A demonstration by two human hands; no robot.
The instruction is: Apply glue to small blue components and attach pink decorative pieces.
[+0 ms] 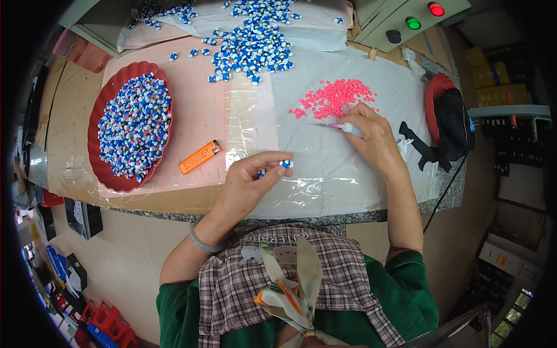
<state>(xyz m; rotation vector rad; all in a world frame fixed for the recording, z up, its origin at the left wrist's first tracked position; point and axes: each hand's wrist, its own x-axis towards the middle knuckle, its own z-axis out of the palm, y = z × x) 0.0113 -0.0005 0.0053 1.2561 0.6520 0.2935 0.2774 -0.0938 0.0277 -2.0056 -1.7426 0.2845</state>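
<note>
My left hand (246,181) pinches a small blue-and-white figure piece (286,164) between thumb and forefinger, above the sheeted table. A second blue-and-white piece (261,173) shows against its curled fingers. In my right hand (374,138) is a small white squeeze bottle (353,130), its thin pinkish tip pointing left. Just beyond that tip lies a spread pile of tiny pink pieces (339,97) on the white sheet. The bottle's tip and the held piece are apart.
A red scalloped tray (94,124) full of blue-and-white pieces stands at left. An orange lighter (200,157) lies beside it. More blue-and-white pieces (249,49) heap at the back. On the right are a black pouch (454,119), a cable and a panel (406,26) with lit lamps.
</note>
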